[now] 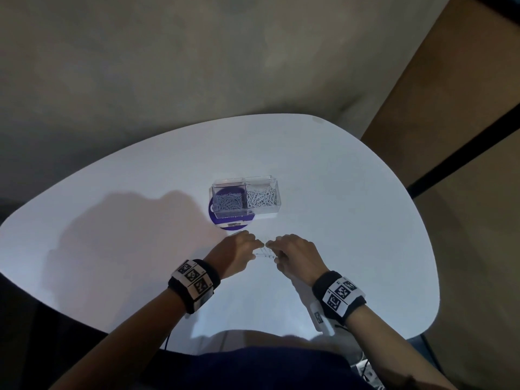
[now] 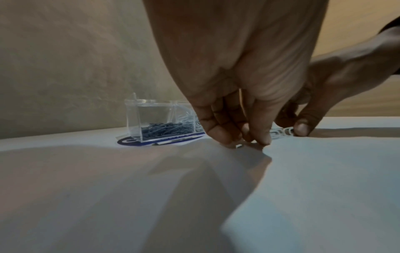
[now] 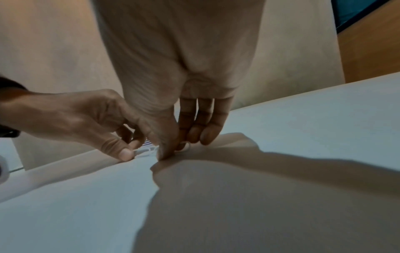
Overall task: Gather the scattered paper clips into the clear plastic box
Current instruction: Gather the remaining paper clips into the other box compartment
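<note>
A clear plastic box [image 1: 245,199] with two compartments stands mid-table; the left one holds dark clips, the right one white clips. It also shows in the left wrist view as the box [image 2: 159,122]. A small cluster of white paper clips [image 1: 264,253] lies on the white table [image 1: 112,220] just in front of it. My left hand [image 1: 254,249] and right hand [image 1: 274,250] meet over this cluster, curled fingertips down on the table and pinching in from both sides. The clips [image 2: 281,132] show between the hands, and again as clips [image 3: 145,151] in the right wrist view.
A round purple label [image 1: 229,224] lies under the box's near left corner. A white tagged device [image 1: 319,316] sits by my right wrist near the table's front edge. A wooden panel [image 1: 464,122] stands at the right; a beige surface lies beyond the table.
</note>
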Motion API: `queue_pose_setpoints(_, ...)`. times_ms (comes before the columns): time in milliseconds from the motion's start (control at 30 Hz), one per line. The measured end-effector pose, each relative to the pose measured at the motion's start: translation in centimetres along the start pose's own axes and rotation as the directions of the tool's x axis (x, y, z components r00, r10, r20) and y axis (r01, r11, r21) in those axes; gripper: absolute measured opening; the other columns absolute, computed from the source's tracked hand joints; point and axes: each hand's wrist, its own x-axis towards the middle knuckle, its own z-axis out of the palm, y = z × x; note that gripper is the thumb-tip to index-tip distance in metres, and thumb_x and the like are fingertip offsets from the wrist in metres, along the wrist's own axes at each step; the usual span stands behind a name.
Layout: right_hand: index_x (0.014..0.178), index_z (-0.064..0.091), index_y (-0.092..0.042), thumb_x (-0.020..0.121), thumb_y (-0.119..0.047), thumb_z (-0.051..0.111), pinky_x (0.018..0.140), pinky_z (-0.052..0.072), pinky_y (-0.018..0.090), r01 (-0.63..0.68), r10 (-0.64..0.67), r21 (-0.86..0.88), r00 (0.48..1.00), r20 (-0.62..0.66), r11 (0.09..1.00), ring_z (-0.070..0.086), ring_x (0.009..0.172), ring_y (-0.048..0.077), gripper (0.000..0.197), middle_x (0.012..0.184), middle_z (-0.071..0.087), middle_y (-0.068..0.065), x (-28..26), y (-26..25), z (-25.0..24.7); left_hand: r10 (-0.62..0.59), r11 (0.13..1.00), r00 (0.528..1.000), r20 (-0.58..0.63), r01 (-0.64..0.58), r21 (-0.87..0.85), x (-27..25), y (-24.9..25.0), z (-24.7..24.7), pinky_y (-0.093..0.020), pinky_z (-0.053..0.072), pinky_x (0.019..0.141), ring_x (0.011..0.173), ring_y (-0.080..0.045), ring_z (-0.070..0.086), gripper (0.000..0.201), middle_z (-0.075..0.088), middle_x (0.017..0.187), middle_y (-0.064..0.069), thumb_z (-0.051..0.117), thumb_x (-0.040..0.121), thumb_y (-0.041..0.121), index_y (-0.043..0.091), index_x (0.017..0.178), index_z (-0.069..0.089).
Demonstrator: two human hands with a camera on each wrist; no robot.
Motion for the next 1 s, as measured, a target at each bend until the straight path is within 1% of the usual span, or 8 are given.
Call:
queue_pose_setpoints(67, 0.109, 0.067, -0.028, 0.080, -0.012, 0.063, 0.067, 0.049, 0.033, -0.022, 0.022, 0.020, 1.000, 0.014, 1.000, 0.056, 0.088, 0.018, 0.034, 0.089, 0.065, -0.005, 0.3, 0.0, -0.3, -0.060, 0.998, 0.998, -0.001, 0.060, -0.019, -0.2, -0.1, 0.1, -0.031, 0.055, 0.068, 0.082, -0.022, 0.064, 0.024, 0.068, 0.088, -0.003, 0.074, 0.077, 0.007, 0.010, 0.101, 0.071)
queue_pose_setpoints(133, 0.097, 0.067, -0.025, 0.079, -0.013, 0.060, 0.066, 0.049, 0.034, -0.029, 0.030, -0.014, 0.999, 0.034, 0.999, 0.056, 0.086, 0.019, 0.023, 0.085, 0.063, -0.006, 0.6, 0.1, -0.5, -0.138, 0.990, 0.990, 0.014, 0.139, -0.039, -0.5, 0.2, -0.2, -0.036, 0.053, 0.070, 0.084, -0.024, 0.061, 0.015, 0.067, 0.090, -0.005, 0.067, 0.084, 0.009, 0.009, 0.099, 0.070)
queue_pose_setpoints(200, 0.082, 0.058, -0.020, 0.077, -0.012, 0.057, 0.061, 0.045, 0.032, -0.040, 0.043, -0.059, 0.998, 0.052, 0.997, 0.052, 0.080, 0.020, 0.009, 0.081, 0.059, -0.004, 1.0, 0.0, -0.8, -0.198, 0.978, 0.980, 0.033, 0.200, -0.065, -0.6, 0.4, -0.4, -0.036, 0.049, 0.070, 0.085, -0.024, 0.058, 0.010, 0.064, 0.090, -0.006, 0.062, 0.087, 0.011, 0.009, 0.095, 0.068)
queue_pose_setpoints(267, 0.075, 0.050, -0.022, 0.076, -0.011, 0.057, 0.059, 0.036, 0.029, -0.061, 0.064, -0.047, 0.995, 0.072, 0.997, 0.049, 0.077, 0.019, 0.013, 0.082, 0.061, -0.004, 1.2, 0.0, -0.9, -0.252, 0.965, 0.966, 0.052, 0.255, -0.065, -0.6, 0.8, -0.5, -0.034, 0.044, 0.067, 0.085, -0.025, 0.056, 0.007, 0.061, 0.089, -0.006, 0.061, 0.086, 0.012, 0.009, 0.089, 0.066)
queue_pose_setpoints(500, 0.099, 0.059, -0.016, 0.080, -0.010, 0.059, 0.066, 0.042, 0.031, -0.279, 0.279, 0.087, 0.960, 0.022, 0.956, 0.060, 0.087, 0.028, 0.020, 0.091, 0.067, 0.004, 1.2, -0.8, -1.2, -0.473, 0.870, 0.873, 0.121, 0.484, -0.096, 0.6, 1.8, -0.7, -0.035, 0.047, 0.069, 0.083, -0.026, 0.057, 0.018, 0.062, 0.090, -0.008, 0.068, 0.073, 0.015, 0.005, 0.086, 0.065)
queue_pose_setpoints(600, 0.083, 0.066, -0.018, 0.076, -0.008, 0.057, 0.067, 0.047, 0.031, -0.307, 0.310, 0.115, 0.951, -0.003, 0.945, 0.061, 0.086, 0.025, 0.015, 0.086, 0.069, -0.001, 1.3, -1.1, -0.8, -0.505, 0.851, 0.853, 0.133, 0.518, -0.090, 1.0, 2.2, -0.7, -0.036, 0.049, 0.071, 0.082, -0.026, 0.059, 0.013, 0.064, 0.088, -0.007, 0.068, 0.073, 0.011, 0.006, 0.084, 0.066)
queue_pose_setpoints(767, 0.079, 0.070, -0.019, 0.077, -0.015, 0.063, 0.066, 0.044, 0.027, -0.331, 0.326, 0.123, 0.943, 0.059, 0.935, 0.060, 0.084, 0.020, 0.008, 0.088, 0.066, -0.004, 1.9, -1.3, -0.9, -0.501, 0.841, 0.862, 0.081, 0.507, -0.191, 0.3, 2.4, -0.5, -0.032, 0.041, 0.062, 0.073, -0.026, 0.056, 0.019, 0.062, 0.081, -0.005, 0.066, 0.071, 0.007, 0.008, 0.088, 0.059)
queue_pose_setpoints(1000, 0.071, 0.061, -0.018, 0.074, -0.027, 0.073, 0.060, 0.038, 0.028, -0.245, 0.233, 0.104, 0.966, 0.111, 0.964, 0.055, 0.073, 0.016, 0.015, 0.079, 0.063, -0.004, 2.5, -1.3, -0.7, -0.621, 0.770, 0.773, 0.130, 0.632, -0.085, 1.2, 3.2, -1.0, -0.029, 0.039, 0.063, 0.082, -0.028, 0.061, 0.014, 0.066, 0.087, -0.007, 0.070, 0.076, 0.013, 0.008, 0.086, 0.062)
